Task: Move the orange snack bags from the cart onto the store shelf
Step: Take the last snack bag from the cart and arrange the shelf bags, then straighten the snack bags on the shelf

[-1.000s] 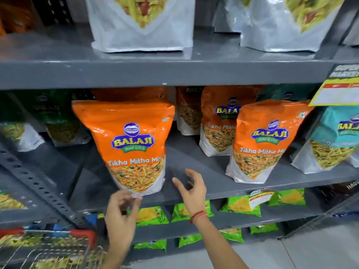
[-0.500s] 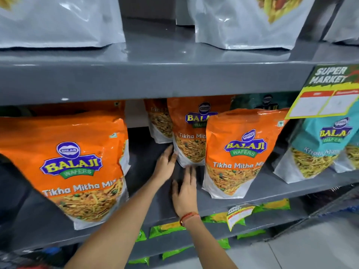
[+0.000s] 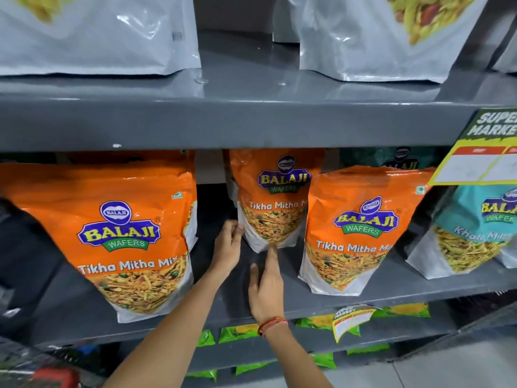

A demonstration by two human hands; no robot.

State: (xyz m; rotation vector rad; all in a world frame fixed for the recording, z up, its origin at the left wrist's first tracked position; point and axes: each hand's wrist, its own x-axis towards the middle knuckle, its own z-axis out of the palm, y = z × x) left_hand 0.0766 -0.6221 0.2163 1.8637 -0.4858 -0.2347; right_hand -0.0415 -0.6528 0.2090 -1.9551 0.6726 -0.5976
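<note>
Three orange snack bags reading "BALAJI WAFERS Tikha Mitha Mix" stand on the grey shelf [image 3: 279, 292]: left bag [image 3: 131, 236] at the front edge, right bag [image 3: 361, 228] near the front, and middle bag [image 3: 275, 200] set further back between them. Left hand [image 3: 228, 247] has fingertips pinched on the middle bag's lower left edge; right hand [image 3: 267, 284] is open, grasping nothing, index finger touching that bag's bottom corner, red thread band [image 3: 272, 324] on the wrist. A teal Balaji bag [image 3: 475, 231] stands at the shelf's right end under a tag [image 3: 481, 152] reading "SUPER MARKET".
</note>
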